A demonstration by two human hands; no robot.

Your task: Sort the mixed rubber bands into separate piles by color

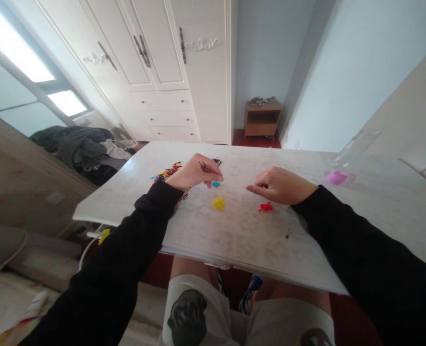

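My left hand (196,172) rests on the white table (241,230), fingers curled in a pinch just above a small blue pile (216,184). What it pinches, if anything, is too small to see. My right hand (279,185) lies to the right, fingers curled closed, just above a small red pile (265,207). A yellow pile (219,203) sits between and in front of the hands. A heap of mixed coloured small pieces (166,172) lies behind my left wrist. A few black pieces (217,161) lie beyond the left hand.
A clear bottle (355,146) lies on its side at the table's right with a pink cap (337,178) beside it. A white wardrobe (155,67) and a wooden nightstand (262,117) stand behind. Clothes (81,146) are piled at the left.
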